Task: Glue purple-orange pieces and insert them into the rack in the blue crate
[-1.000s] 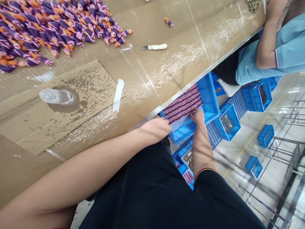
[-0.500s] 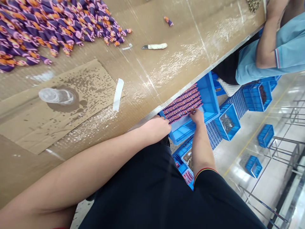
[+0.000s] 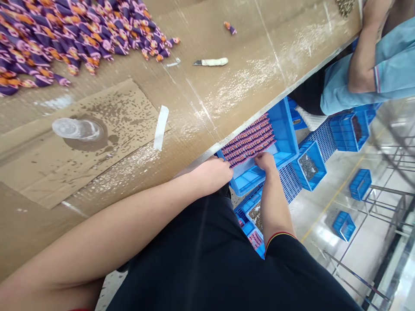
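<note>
A blue crate (image 3: 285, 136) below the table edge holds striped rows (image 3: 249, 140) of small purple, pink and orange pieces, laid side by side on a pale sheet. At the left end of the front row, my left hand (image 3: 216, 172) is closed with its fingers curled under; the fingertips are hidden. My right hand (image 3: 266, 161) reaches into the crate at the near side of the rows. Its fingers are pressed together close to the front row, and whatever is between them is too small to make out.
On the table (image 3: 181, 86) lie a pile of purple and orange pieces (image 3: 81, 32), a white-handled knife (image 3: 212, 62), one loose piece (image 3: 230, 28) and a clear bottle (image 3: 78, 129) on wet cardboard (image 3: 136, 116). A co-worker (image 3: 363, 82) sits at right, near more blue crates (image 3: 309, 166).
My right hand has moved slightly left along the front row and a little away from it. My left hand has stayed in place.
</note>
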Tool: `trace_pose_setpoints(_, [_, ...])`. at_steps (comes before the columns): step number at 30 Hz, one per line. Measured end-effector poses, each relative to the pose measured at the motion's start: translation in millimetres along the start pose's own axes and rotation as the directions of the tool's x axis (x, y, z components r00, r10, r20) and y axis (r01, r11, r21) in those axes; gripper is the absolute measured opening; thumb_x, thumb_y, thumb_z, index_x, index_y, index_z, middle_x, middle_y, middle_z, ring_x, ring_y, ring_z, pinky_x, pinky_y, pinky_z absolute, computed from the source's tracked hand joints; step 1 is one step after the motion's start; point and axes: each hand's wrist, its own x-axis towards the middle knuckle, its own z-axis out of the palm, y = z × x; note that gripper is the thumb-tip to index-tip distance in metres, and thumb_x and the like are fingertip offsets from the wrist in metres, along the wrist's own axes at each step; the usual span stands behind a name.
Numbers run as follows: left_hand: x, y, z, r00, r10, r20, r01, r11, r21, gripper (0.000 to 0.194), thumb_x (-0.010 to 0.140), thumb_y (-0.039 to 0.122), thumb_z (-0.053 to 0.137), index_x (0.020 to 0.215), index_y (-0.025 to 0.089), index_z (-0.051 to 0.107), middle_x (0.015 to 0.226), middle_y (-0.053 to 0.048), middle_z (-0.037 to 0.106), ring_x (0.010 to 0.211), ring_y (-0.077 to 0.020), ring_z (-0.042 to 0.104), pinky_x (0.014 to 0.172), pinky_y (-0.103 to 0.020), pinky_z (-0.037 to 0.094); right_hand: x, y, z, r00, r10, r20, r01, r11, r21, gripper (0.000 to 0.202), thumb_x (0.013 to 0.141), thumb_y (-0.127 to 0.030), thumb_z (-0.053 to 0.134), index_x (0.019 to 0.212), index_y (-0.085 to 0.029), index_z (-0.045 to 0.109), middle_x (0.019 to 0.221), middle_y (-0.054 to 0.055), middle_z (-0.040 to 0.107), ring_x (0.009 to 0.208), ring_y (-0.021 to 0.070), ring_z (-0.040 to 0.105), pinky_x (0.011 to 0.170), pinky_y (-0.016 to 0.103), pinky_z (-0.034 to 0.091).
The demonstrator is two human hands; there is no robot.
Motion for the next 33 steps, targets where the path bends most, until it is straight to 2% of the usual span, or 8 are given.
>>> trace_pose_setpoints(8, [-7,2,-18.5,0.999,-0.006,0.036,0.006,1.000,-0.006,0.022,0.107,0.011,0.060,0.105,0.011,0.081,0.108,-0.018,0.082,0.109,-0.0326,0.083,0.082,-0.038,0.052,-1,-7,2,1.000,-0.013,0.023,0.015,0.998,-0.060,0.025,0.095,-0.020,0.069,0.107,-0.019,0.091,0.103,0.014,0.090,0.112,0.0285,0.085,0.096,0.032,0.062])
trace_pose_setpoints(12, [-9,4,-29.8,0.998,0.004,0.066,-0.004,1.000,-0.002,0.021,0.107,0.009,0.060,0.106,0.012,0.081,0.107,-0.017,0.083,0.107,-0.0330,0.082,0.085,-0.040,0.054,-1,-3,-5,0.998,-0.051,0.022,0.052,0.996,-0.076,0.026,0.096,-0.019,0.067,0.109,-0.020,0.090,0.101,0.012,0.089,0.108,0.0261,0.085,0.093,0.030,0.061])
trace_pose_setpoints(16, [-5,3,-31.2,0.996,-0.016,0.088,0.015,1.000,0.012,0.022,0.107,0.008,0.059,0.105,0.011,0.081,0.104,-0.017,0.082,0.107,-0.0333,0.082,0.089,-0.042,0.057,3,4,-16,0.986,-0.165,0.012,0.165,0.983,-0.079,0.026,0.095,-0.015,0.068,0.112,-0.020,0.087,0.107,0.011,0.089,0.103,0.0243,0.083,0.093,0.029,0.060])
trace_pose_setpoints(20, [8,13,-23.5,0.996,-0.079,0.031,0.079,0.997,0.008,0.029,0.107,0.007,0.053,0.111,0.009,0.081,0.108,-0.019,0.082,0.108,-0.0336,0.081,0.092,-0.043,0.060,9,12,-20,0.949,-0.314,0.005,0.313,0.947,-0.067,0.029,0.092,-0.011,0.070,0.116,-0.020,0.083,0.107,0.009,0.087,0.102,0.0238,0.081,0.093,0.028,0.057])
trace_pose_setpoints(23, [36,30,-12.4,0.988,-0.146,0.048,0.149,0.987,-0.065,0.031,0.107,0.007,0.053,0.118,0.009,0.082,0.115,-0.021,0.081,0.114,-0.0345,0.081,0.095,-0.043,0.063,17,17,-17,0.924,-0.383,0.010,0.383,0.922,-0.054,0.034,0.090,-0.011,0.071,0.121,-0.019,0.082,0.105,0.010,0.087,0.100,0.0253,0.080,0.092,0.029,0.057])
trace_pose_setpoints(27, [96,48,4.1,0.972,-0.227,0.060,0.234,0.962,-0.140,0.034,0.113,0.019,0.052,0.129,0.010,0.080,0.129,-0.020,0.081,0.124,-0.0321,0.080,0.106,-0.041,0.064,26,22,-10,0.895,-0.447,0.016,0.447,0.894,-0.027,0.038,0.092,-0.012,0.072,0.128,-0.018,0.081,0.112,0.011,0.088,0.105,0.0259,0.081,0.096,0.031,0.058])
trace_pose_setpoints(30, [142,48,14.0,0.954,-0.297,0.050,0.301,0.942,-0.149,0.040,0.116,0.019,0.045,0.139,0.008,0.077,0.139,-0.021,0.078,0.139,-0.0300,0.075,0.121,-0.039,0.059,31,25,-5,0.881,-0.474,0.007,0.474,0.881,-0.012,0.038,0.093,-0.012,0.070,0.129,-0.018,0.082,0.117,0.013,0.088,0.109,0.0273,0.081,0.098,0.033,0.059])
trace_pose_setpoints(33, [176,42,22.7,0.916,-0.396,0.064,0.401,0.903,-0.153,0.039,0.115,0.018,0.049,0.142,0.006,0.075,0.142,-0.023,0.078,0.141,-0.0315,0.074,0.122,-0.042,0.059,35,27,-1,0.871,-0.490,-0.006,0.490,0.871,0.002,0.038,0.093,-0.012,0.070,0.127,-0.021,0.083,0.122,0.012,0.088,0.113,0.0283,0.080,0.103,0.035,0.060])
